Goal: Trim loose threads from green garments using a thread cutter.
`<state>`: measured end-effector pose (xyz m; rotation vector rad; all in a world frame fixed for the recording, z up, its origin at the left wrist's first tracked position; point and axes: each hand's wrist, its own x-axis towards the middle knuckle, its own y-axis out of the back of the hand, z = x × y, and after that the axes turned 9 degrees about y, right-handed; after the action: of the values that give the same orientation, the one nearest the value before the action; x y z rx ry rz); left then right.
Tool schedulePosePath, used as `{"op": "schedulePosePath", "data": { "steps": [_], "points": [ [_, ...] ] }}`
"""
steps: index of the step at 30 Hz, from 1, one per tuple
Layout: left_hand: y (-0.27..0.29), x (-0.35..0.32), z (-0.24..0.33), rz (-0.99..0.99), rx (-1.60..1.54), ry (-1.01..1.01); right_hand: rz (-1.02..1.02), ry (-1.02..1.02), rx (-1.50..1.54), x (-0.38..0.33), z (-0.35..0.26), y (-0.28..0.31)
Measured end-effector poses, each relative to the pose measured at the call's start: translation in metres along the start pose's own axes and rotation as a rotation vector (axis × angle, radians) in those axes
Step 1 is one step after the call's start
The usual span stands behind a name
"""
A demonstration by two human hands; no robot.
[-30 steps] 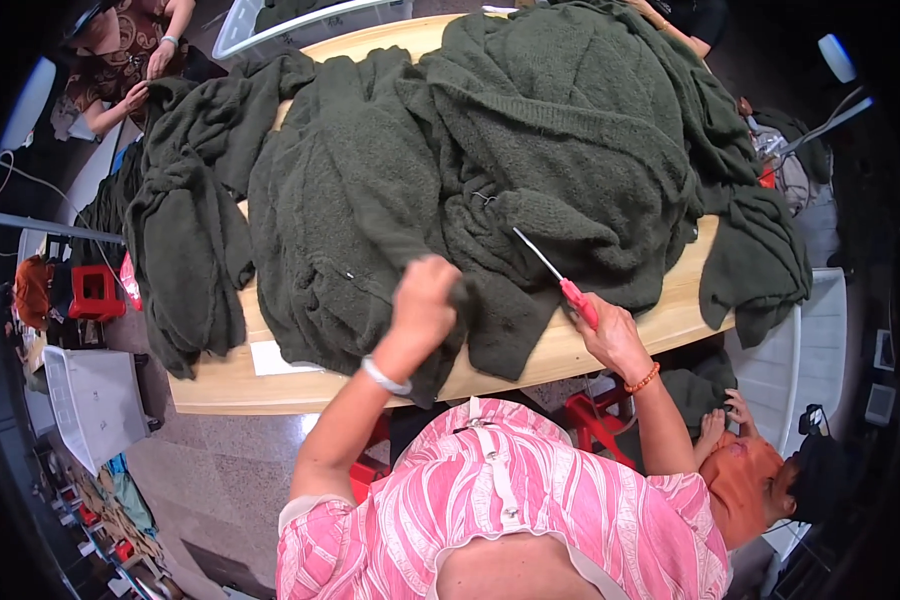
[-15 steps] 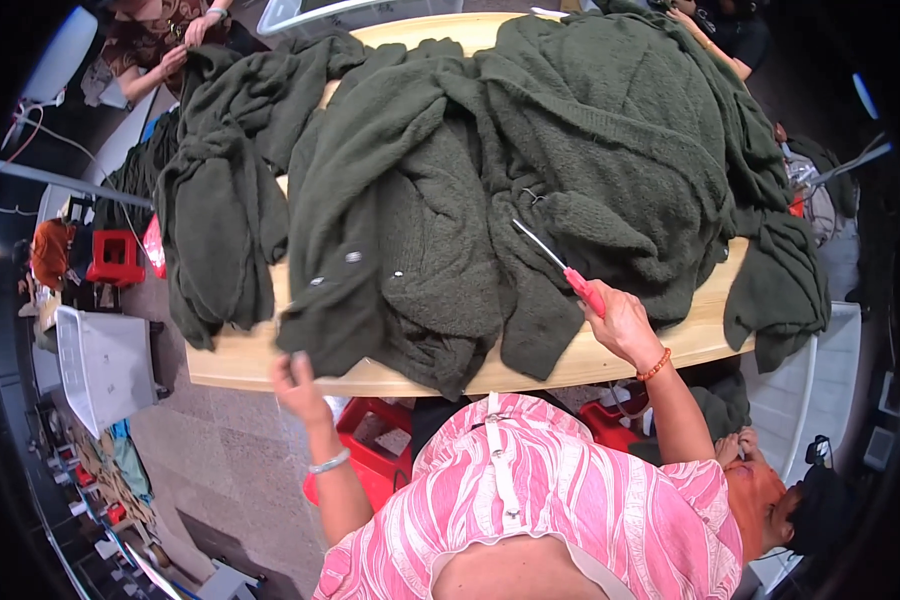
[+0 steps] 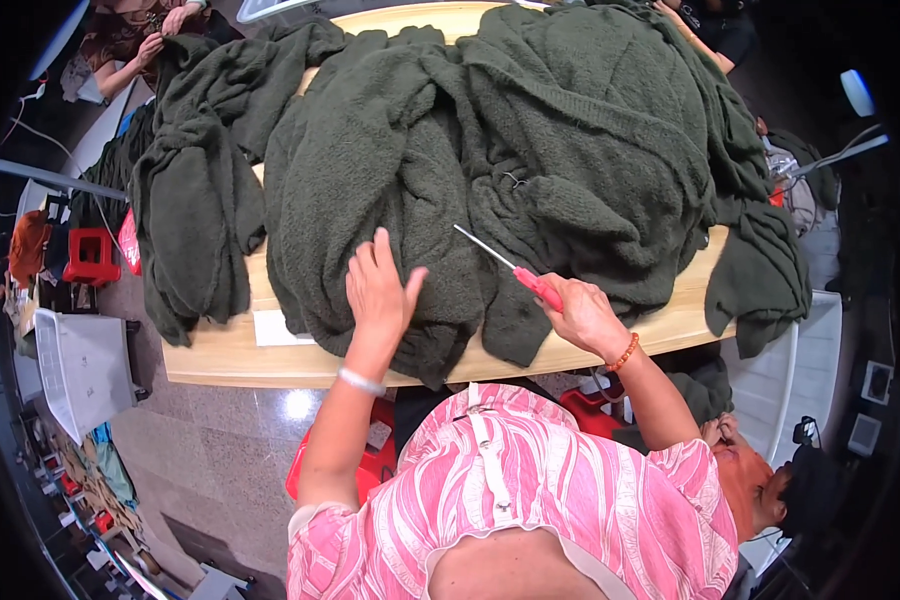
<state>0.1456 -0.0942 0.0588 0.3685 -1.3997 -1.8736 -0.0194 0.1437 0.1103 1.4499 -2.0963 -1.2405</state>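
Note:
Dark green knit sweaters lie heaped on the wooden table, a loosely spread sweater (image 3: 345,150) to the left of a larger pile (image 3: 590,130). My left hand (image 3: 378,290) is on or just above the near part of that left sweater, fingers stretched and thumb apart, holding nothing. My right hand (image 3: 587,318) grips a slim tool (image 3: 538,288) by its pinkish-red handle. Its thin metal shaft points up and left over the knit; I cannot make out the tip's shape. A silvery wire-like piece (image 3: 513,180) shows in a fold beyond it.
The wooden table (image 3: 215,360) has a white rectangle (image 3: 282,328) near its front edge. More green knitwear (image 3: 195,220) lies left. A white bin (image 3: 88,365) and red stool (image 3: 92,255) stand left on the floor. Other people's hands (image 3: 170,25) work at the far left.
My left hand has moved from the table's edge up and right onto the sweater. The buttoned part has been folded out of sight, baring the white rectangle. The tool stays in my right hand.

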Motion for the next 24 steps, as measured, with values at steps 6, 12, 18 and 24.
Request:
{"op": "schedulePosePath", "data": {
  "steps": [6,12,18,24],
  "points": [
    [-0.062,0.033,-0.081,-0.301,-1.175,0.563,0.028,0.015,0.027,0.002,-0.008,0.001],
    [-0.055,0.021,-0.086,-0.342,-1.529,0.623,-0.199,0.126,0.005,0.021,-0.051,0.023],
    [-0.071,0.009,-0.089,-0.285,-1.617,0.648,-0.333,0.375,-0.049,0.029,-0.048,0.007],
    [-0.092,-0.004,-0.094,-0.235,-1.577,0.650,-0.307,0.391,-0.049,0.032,-0.057,-0.003]
  ]
}}
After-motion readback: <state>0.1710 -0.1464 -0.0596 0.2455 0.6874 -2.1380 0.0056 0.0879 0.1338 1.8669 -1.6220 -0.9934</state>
